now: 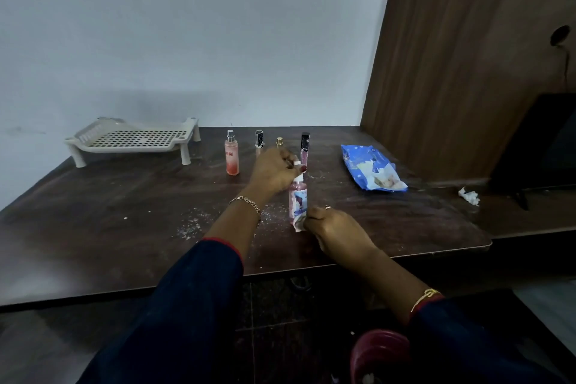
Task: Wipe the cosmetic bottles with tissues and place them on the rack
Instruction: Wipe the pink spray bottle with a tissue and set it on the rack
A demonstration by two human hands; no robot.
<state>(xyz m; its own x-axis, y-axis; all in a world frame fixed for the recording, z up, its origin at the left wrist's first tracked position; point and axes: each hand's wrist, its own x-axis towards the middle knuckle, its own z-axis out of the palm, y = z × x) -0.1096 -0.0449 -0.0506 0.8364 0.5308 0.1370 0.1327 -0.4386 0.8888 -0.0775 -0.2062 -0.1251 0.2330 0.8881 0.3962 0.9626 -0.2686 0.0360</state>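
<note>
On the dark wooden surface [109, 212], a slim pink spray bottle [297, 196] with a pale blue label stood upright near the middle, held between both hands. The left hand [274, 171] curled its fingers round the bottle's white top. The right hand [335, 227] pinched a small white tissue [298, 224] against the bottle's lower end. Both wrists wore thin gold bracelets above dark blue sleeves with red trim.

Behind the hands four more bottles stood in a row. They were a peach-pink spray bottle [232, 154] with a clear cap, a small black-capped bottle [259, 138], a gold-capped bottle [279, 142] partly hidden by the left hand, and a pink tube [304, 146] with a tall black cap. The cream plastic rack [134, 140], with a perforated deck and short legs, sat at the far left of the surface against the white wall, well apart from the bottles. A blue tissue packet [371, 171], white showing at its near end, lay to the right of the row. A crumpled white scrap [469, 196] lay farther right, near the brown wood panel. White specks dotted the surface beside the left wrist.
</note>
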